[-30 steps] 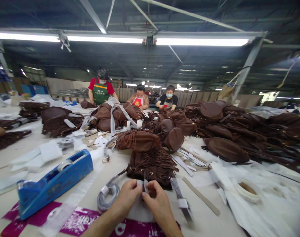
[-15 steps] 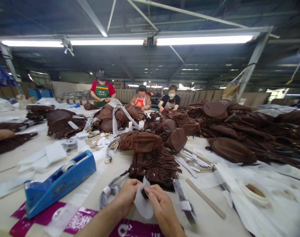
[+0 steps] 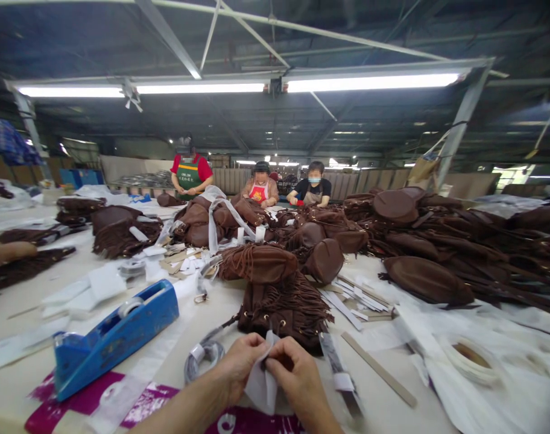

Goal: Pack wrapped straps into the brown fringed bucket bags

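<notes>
A small piece of thin white wrapping sheet (image 3: 262,389) is pinched between my two hands, low in the middle of the view. My left hand (image 3: 243,364) grips its left edge near the top. My right hand (image 3: 297,371) pinches the other side, fingertips close to the left ones. A small dark part shows in the sheet's fold; its kind is unclear. Just beyond my fingers lies a dark brown fringed bag (image 3: 297,304) with metal eyelets. A plastic-wrapped strap (image 3: 342,377) lies to the right, and a wrapped coiled strap (image 3: 205,360) to the left.
A blue tape dispenser (image 3: 121,337) stands at left on the table. Brown bags (image 3: 420,280) are heaped across the back and right. A white tape roll (image 3: 471,361) and a flat strip (image 3: 379,369) lie at right. Three people (image 3: 191,175) work across the table; another person's arm (image 3: 10,253) reaches in at left.
Both hands have drawn closer together at the top of the white sheet, which is now more folded. The whole view has shifted slightly.
</notes>
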Demonstrator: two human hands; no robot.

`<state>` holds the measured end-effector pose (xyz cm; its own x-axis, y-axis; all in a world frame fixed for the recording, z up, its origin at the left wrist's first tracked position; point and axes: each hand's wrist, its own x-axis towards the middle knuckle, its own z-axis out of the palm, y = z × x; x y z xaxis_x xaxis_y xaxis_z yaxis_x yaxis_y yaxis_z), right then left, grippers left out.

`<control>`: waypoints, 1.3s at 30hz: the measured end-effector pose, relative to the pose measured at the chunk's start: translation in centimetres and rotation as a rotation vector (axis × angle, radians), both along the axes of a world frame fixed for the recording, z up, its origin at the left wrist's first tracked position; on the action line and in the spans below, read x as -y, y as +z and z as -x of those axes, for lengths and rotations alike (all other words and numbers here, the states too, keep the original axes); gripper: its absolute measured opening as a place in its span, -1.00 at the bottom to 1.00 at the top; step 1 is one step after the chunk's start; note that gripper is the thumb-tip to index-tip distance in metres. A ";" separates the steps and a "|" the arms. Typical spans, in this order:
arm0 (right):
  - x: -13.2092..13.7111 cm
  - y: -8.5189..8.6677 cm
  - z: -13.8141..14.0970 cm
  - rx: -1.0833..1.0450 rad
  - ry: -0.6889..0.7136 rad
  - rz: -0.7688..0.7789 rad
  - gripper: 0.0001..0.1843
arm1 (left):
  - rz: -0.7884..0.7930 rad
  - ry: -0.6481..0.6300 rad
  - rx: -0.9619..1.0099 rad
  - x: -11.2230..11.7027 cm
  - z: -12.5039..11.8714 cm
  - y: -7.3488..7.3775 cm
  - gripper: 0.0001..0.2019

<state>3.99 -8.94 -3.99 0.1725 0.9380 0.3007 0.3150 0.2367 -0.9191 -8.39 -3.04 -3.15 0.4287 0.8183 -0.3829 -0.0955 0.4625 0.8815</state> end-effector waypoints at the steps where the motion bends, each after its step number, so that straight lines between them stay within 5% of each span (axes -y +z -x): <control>1: -0.1 0.0 0.1 -0.013 -0.012 0.015 -0.92 | -0.022 -0.016 0.010 0.2 0.0 0.1 -0.71; 8: -0.6 0.0 0.2 -0.207 0.017 0.053 -0.83 | -0.283 -0.027 -0.249 1.1 -0.6 1.1 -0.82; 11: -1.0 -0.1 -0.3 -0.356 0.104 0.176 -0.75 | -0.207 -0.081 -0.286 1.2 -1.0 0.6 -0.80; 16: -2.1 -0.9 -0.6 -0.320 0.007 0.311 -0.58 | -0.219 -0.159 -0.347 1.3 -1.1 -0.5 -0.80; 24: -2.5 -0.6 0.4 -0.113 -0.133 0.209 -0.77 | -0.025 -0.149 -0.210 1.2 -0.7 0.8 -0.84; 34: -1.8 -0.2 0.1 -0.026 -0.184 0.157 -0.85 | -0.029 -0.137 -0.179 1.1 -0.3 1.4 -0.72; 39: -2.1 -0.8 0.4 -0.178 -0.155 0.192 -0.57 | -0.114 -0.160 -0.185 1.1 -0.5 1.0 -0.71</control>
